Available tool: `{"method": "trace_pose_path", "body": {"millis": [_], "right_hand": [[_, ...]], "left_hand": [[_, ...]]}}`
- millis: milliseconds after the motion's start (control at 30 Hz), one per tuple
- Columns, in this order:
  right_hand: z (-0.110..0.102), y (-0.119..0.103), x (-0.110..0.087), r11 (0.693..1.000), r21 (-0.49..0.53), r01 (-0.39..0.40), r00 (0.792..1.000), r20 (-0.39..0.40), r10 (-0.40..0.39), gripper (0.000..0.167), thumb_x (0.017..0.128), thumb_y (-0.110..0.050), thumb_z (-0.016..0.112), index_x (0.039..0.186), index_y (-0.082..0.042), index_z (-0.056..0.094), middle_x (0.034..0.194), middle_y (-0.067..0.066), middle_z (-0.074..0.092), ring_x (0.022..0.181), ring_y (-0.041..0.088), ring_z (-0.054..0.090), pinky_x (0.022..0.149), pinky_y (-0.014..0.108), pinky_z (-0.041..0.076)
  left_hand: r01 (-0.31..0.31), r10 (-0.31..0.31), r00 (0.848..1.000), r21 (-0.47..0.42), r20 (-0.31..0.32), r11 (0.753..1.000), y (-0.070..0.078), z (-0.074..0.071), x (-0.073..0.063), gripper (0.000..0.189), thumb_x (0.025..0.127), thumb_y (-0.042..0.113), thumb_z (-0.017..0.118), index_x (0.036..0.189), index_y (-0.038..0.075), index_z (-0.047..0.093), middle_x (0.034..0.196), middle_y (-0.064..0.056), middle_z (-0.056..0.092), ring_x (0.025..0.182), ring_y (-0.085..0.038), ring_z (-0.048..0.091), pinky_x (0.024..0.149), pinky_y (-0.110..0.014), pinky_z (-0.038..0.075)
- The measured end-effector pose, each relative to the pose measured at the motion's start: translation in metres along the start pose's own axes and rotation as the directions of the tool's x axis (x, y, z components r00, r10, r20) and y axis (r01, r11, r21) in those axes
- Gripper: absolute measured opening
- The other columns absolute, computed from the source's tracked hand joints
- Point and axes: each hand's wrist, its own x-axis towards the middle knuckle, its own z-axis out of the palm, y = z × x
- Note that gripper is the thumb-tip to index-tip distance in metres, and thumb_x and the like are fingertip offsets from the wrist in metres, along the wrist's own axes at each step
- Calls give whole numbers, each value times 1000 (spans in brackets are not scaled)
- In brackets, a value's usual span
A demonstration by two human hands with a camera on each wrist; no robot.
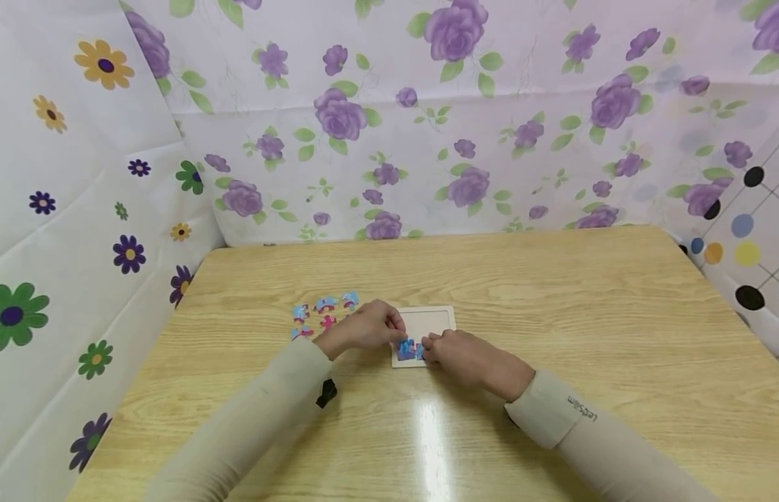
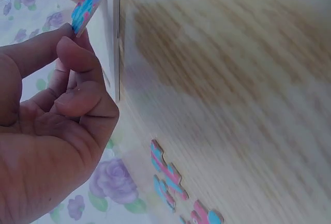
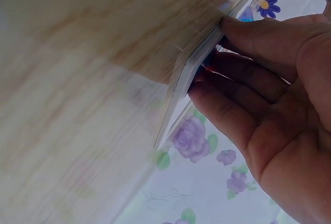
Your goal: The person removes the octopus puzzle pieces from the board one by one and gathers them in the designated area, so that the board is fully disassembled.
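A shallow white puzzle tray (image 1: 453,317) lies on the table, with blue and purple pieces at its near side. My left hand (image 1: 372,325) reaches over the tray's left edge. Between thumb and index fingertip it pinches a blue-purple jigsaw piece (image 2: 87,6), seen tilted in the left wrist view. My right hand (image 1: 461,354) covers the tray's near right corner. Its curled fingers hold another blue jigsaw piece (image 1: 420,351) there, partly hidden under them. In the right wrist view the thumb and fingertips (image 3: 199,92) lie along the tray rim.
Several loose pink and blue jigsaw pieces (image 1: 325,304) lie left of the tray, some partly behind my left wrist. The wooden table (image 1: 584,300) meets a flowered cloth (image 1: 389,125) at the back. A small black object (image 1: 326,394) shows by my left cuff.
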Motion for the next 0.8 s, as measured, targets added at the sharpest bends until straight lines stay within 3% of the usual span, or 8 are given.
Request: {"method": "trace_pose_path", "body": {"millis": [200,467,667,800], "right_hand": [[-1,2,0,1000,-4,26,1000,-12,-26,17,93,8,63,90,-4,74,112,11,68,93,25,69,76,29,56],[-2,2,-1,1000,-6,9,1000,-2,-9,16,95,6,61,98,-2,74,117,12,68,100,28,69,81,33,56],[0,2,0,999,-13,39,999,-16,-40,17,93,7,63,85,-6,70,96,4,64,88,23,67,72,27,53],[0,1,0,999,-15,47,999,-24,-47,17,94,6,63,85,-6,71,95,4,64,85,21,66,71,27,53]], "left_hand": [[-32,32,999,-39,-10,999,-6,-9,-4,6,96,8,68,93,3,66,85,-10,65,73,-24,60,62,-25,48],[-7,5,999,-52,-47,999,-15,-17,-15,6,96,10,68,98,3,68,88,-6,64,78,-22,58,65,-27,47],[-10,7,999,-59,-50,998,-23,-23,-25,8,97,8,65,99,2,70,88,-7,66,79,-24,59,65,-28,48],[-38,35,998,-46,-51,998,-31,-26,-29,8,97,6,65,97,0,71,86,-7,67,74,-19,55,64,-27,45]]}}
